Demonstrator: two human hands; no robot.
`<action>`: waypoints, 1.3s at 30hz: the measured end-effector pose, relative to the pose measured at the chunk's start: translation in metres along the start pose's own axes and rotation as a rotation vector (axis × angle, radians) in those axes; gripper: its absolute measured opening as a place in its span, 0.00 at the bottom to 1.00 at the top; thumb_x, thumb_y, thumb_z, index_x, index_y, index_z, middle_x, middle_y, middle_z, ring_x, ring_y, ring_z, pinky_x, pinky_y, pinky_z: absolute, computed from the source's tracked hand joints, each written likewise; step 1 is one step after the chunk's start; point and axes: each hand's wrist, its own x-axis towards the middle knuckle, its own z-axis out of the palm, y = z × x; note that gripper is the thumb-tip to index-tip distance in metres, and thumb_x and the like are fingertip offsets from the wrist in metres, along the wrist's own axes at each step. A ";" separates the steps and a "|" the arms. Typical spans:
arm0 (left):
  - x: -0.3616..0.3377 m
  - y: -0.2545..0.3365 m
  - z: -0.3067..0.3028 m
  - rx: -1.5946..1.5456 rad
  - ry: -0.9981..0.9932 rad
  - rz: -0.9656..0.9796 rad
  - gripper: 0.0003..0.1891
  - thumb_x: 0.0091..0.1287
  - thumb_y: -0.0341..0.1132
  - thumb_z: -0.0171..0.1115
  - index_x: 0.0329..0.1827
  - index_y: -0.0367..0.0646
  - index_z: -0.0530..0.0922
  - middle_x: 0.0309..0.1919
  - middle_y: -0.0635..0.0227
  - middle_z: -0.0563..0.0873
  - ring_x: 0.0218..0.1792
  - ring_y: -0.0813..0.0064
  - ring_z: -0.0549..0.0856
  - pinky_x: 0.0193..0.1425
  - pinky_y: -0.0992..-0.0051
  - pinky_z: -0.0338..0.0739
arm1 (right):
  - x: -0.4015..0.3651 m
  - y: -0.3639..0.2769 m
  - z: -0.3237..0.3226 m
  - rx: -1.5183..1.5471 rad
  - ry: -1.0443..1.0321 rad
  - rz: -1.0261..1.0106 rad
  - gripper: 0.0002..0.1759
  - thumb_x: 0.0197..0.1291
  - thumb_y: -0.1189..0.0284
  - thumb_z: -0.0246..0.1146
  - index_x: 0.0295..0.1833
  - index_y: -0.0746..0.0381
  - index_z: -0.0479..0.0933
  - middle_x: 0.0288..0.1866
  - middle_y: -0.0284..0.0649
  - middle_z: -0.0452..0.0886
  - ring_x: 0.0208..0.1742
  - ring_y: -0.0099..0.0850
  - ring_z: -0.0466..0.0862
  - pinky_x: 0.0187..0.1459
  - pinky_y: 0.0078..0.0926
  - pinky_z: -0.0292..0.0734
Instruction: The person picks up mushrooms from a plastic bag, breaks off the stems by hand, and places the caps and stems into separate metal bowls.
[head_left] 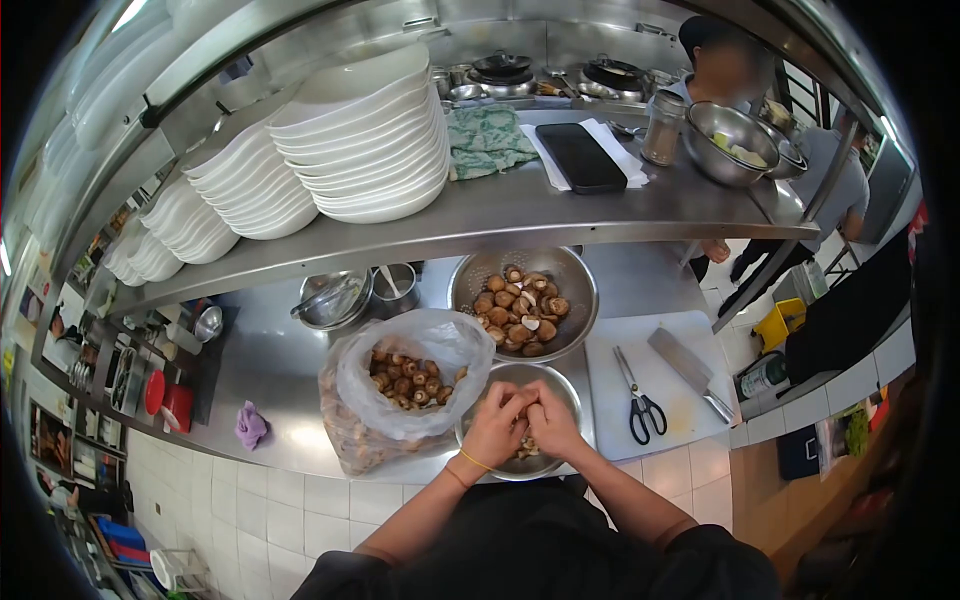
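Observation:
My left hand (496, 420) and my right hand (552, 420) meet fingertip to fingertip above a steel bowl (575, 400). Both are closed, and the fingers hide whatever they pinch. Small pale mushroom pieces (527, 450) lie in the bowl below them. Left of the hands, a clear plastic bag (350, 385) stands open with whole brown mushrooms (410, 380) inside. Behind the bowl sits a steel colander (585, 285) holding more mushrooms (520, 310), some with pale undersides up.
To the right, scissors (640, 400) and a cleaver (690, 372) lie on a white cutting board (610, 350). A steel shelf (500, 222) spans above the counter, bearing stacked white dishes (365, 150) and a phone (580, 157). A purple cloth (250, 425) lies left. Another person (840, 180) stands beyond.

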 end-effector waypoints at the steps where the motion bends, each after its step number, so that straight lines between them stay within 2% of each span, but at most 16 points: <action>1: 0.000 -0.001 0.001 -0.005 0.006 0.005 0.23 0.53 0.19 0.66 0.54 0.43 0.80 0.46 0.58 0.75 0.45 0.58 0.81 0.45 0.67 0.81 | -0.001 0.000 0.000 -0.001 0.004 0.001 0.11 0.65 0.80 0.47 0.51 0.65 0.69 0.37 0.47 0.78 0.40 0.33 0.80 0.45 0.32 0.76; 3: 0.001 -0.001 0.002 -0.012 0.011 0.012 0.23 0.53 0.19 0.66 0.54 0.43 0.80 0.46 0.58 0.75 0.45 0.57 0.81 0.45 0.67 0.81 | -0.001 0.000 0.001 0.003 0.019 -0.014 0.10 0.65 0.79 0.47 0.50 0.65 0.69 0.37 0.46 0.77 0.38 0.33 0.78 0.44 0.32 0.75; 5: 0.000 0.000 0.003 -0.019 -0.011 -0.017 0.23 0.56 0.20 0.64 0.57 0.45 0.79 0.48 0.57 0.75 0.47 0.52 0.82 0.47 0.60 0.81 | -0.001 0.000 0.000 0.032 0.010 0.002 0.10 0.65 0.80 0.47 0.50 0.65 0.69 0.37 0.45 0.77 0.38 0.33 0.78 0.44 0.32 0.75; 9: 0.001 0.001 0.004 -0.023 -0.005 0.003 0.23 0.56 0.20 0.65 0.57 0.45 0.79 0.48 0.57 0.75 0.47 0.52 0.82 0.47 0.60 0.81 | -0.001 0.003 -0.003 0.074 -0.024 0.023 0.10 0.65 0.80 0.47 0.50 0.65 0.69 0.37 0.42 0.76 0.38 0.31 0.76 0.44 0.30 0.74; 11: 0.002 0.002 0.006 -0.035 0.013 -0.002 0.23 0.53 0.18 0.66 0.54 0.43 0.81 0.46 0.59 0.75 0.43 0.61 0.81 0.44 0.69 0.80 | -0.001 0.006 -0.005 0.084 -0.026 0.014 0.10 0.65 0.80 0.46 0.49 0.65 0.69 0.38 0.42 0.76 0.40 0.31 0.76 0.45 0.29 0.74; 18: 0.001 0.000 0.013 0.005 0.050 0.036 0.24 0.54 0.19 0.67 0.55 0.43 0.81 0.46 0.59 0.74 0.41 0.62 0.81 0.44 0.70 0.80 | 0.002 0.003 -0.011 0.145 -0.051 0.035 0.14 0.65 0.80 0.46 0.53 0.65 0.72 0.42 0.40 0.77 0.44 0.28 0.77 0.48 0.26 0.74; 20: 0.000 -0.004 0.013 -0.050 0.078 -0.048 0.23 0.57 0.21 0.66 0.57 0.44 0.80 0.50 0.56 0.75 0.47 0.54 0.81 0.50 0.63 0.81 | 0.005 0.004 -0.013 0.168 -0.048 0.016 0.14 0.67 0.78 0.51 0.56 0.64 0.72 0.43 0.39 0.78 0.45 0.28 0.78 0.48 0.27 0.75; 22: 0.002 -0.001 0.008 -0.021 0.088 -0.078 0.22 0.57 0.22 0.66 0.57 0.44 0.80 0.53 0.56 0.76 0.48 0.54 0.82 0.52 0.63 0.80 | 0.004 0.000 -0.012 0.198 -0.016 0.175 0.11 0.67 0.75 0.58 0.53 0.65 0.75 0.41 0.39 0.79 0.43 0.29 0.80 0.45 0.29 0.76; 23: 0.002 0.000 0.005 0.010 0.100 -0.111 0.22 0.58 0.22 0.66 0.57 0.43 0.80 0.55 0.56 0.77 0.49 0.54 0.82 0.53 0.64 0.80 | 0.004 0.001 -0.015 0.197 -0.016 0.175 0.11 0.67 0.75 0.58 0.53 0.65 0.75 0.41 0.39 0.79 0.43 0.29 0.80 0.45 0.29 0.76; 25: 0.002 -0.009 0.006 0.086 0.066 -0.016 0.22 0.58 0.23 0.66 0.58 0.43 0.80 0.57 0.56 0.78 0.50 0.54 0.82 0.54 0.63 0.80 | 0.006 0.003 -0.022 -0.201 -0.082 0.083 0.10 0.66 0.72 0.63 0.48 0.67 0.77 0.39 0.42 0.80 0.39 0.30 0.82 0.41 0.31 0.76; 26: 0.002 -0.012 0.006 0.162 0.031 0.079 0.22 0.59 0.24 0.66 0.59 0.42 0.79 0.59 0.55 0.79 0.51 0.54 0.82 0.55 0.63 0.80 | 0.007 0.002 -0.023 -0.201 -0.083 0.082 0.10 0.66 0.72 0.63 0.48 0.67 0.77 0.39 0.42 0.80 0.39 0.30 0.82 0.41 0.31 0.76; 30: 0.003 -0.011 0.005 0.119 -0.001 0.113 0.23 0.56 0.22 0.66 0.57 0.40 0.79 0.56 0.55 0.82 0.52 0.55 0.83 0.58 0.63 0.79 | 0.005 -0.013 -0.031 -0.222 -0.080 0.080 0.09 0.64 0.71 0.64 0.41 0.69 0.79 0.31 0.45 0.80 0.31 0.33 0.82 0.35 0.31 0.76; 32: -0.003 -0.013 0.008 0.108 -0.005 0.091 0.26 0.55 0.23 0.67 0.60 0.39 0.78 0.57 0.54 0.81 0.52 0.53 0.82 0.58 0.61 0.79 | 0.002 -0.015 -0.031 -0.163 -0.077 0.126 0.10 0.62 0.71 0.65 0.39 0.69 0.79 0.29 0.45 0.80 0.29 0.34 0.82 0.34 0.31 0.76; 34: -0.006 -0.014 0.012 0.121 -0.007 0.099 0.27 0.56 0.23 0.66 0.63 0.38 0.76 0.57 0.52 0.79 0.52 0.51 0.82 0.57 0.60 0.79 | 0.002 -0.012 -0.024 -0.181 0.008 0.043 0.10 0.57 0.71 0.67 0.34 0.68 0.80 0.27 0.43 0.80 0.28 0.34 0.82 0.33 0.32 0.76; 36: -0.007 -0.013 0.014 0.187 -0.107 0.001 0.26 0.61 0.26 0.62 0.65 0.40 0.73 0.54 0.53 0.77 0.52 0.50 0.82 0.50 0.58 0.82 | 0.001 -0.010 -0.022 -0.218 0.022 0.031 0.10 0.53 0.70 0.69 0.32 0.67 0.81 0.28 0.42 0.81 0.29 0.35 0.83 0.33 0.32 0.77; 39: -0.010 -0.004 0.017 0.233 -0.186 -0.094 0.24 0.61 0.28 0.61 0.62 0.38 0.72 0.52 0.51 0.76 0.52 0.49 0.81 0.49 0.57 0.83 | -0.002 0.004 -0.018 -0.286 0.015 0.018 0.10 0.52 0.70 0.68 0.32 0.68 0.80 0.29 0.44 0.81 0.29 0.40 0.83 0.34 0.35 0.77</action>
